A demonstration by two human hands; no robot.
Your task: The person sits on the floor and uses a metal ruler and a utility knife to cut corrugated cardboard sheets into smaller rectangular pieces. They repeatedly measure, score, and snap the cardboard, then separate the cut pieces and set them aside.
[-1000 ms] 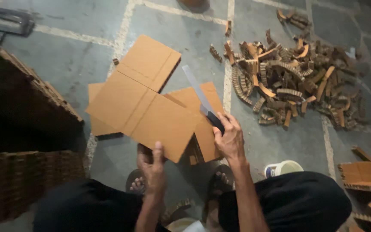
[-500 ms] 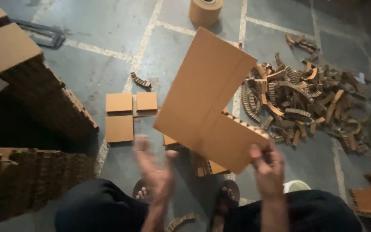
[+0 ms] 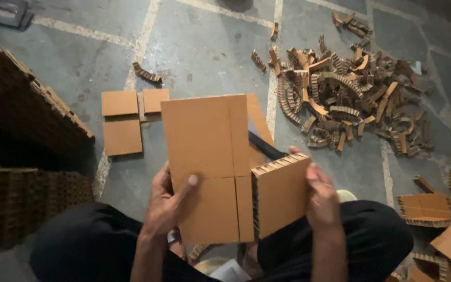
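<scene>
Above the person's lap, between both hands, a scored honeycomb cardboard blank (image 3: 204, 156) is held up flat, its smooth tan face toward the camera. Straight creases divide it into rectangular panels. The left hand (image 3: 165, 201) clamps the lower left edge, thumb lying across the front face and fingers hidden behind, so that grip is closed on the board. The right hand (image 3: 322, 201) presses against the outer side of a folded flap (image 3: 283, 196), which stands turned toward the camera and shows its cut edge: a thick strip of open cells between two thin paper skins. That grip is also tight on the board. A dark, narrow knife handle (image 3: 264, 146) pokes out from behind the flap, just above the right hand; how it is held cannot be told.

Beyond the board, three small square cardboard pieces (image 3: 123, 122) lie flat on the grey stone floor (image 3: 204, 47), close together. To the right sits a loose heap of curled, ribbed offcuts (image 3: 351, 104), their honeycomb edges showing. Tall dark stacks of honeycomb board (image 3: 22, 136) rise at the left, and a few boxy folded pieces (image 3: 444, 209) lie at the far right.
</scene>
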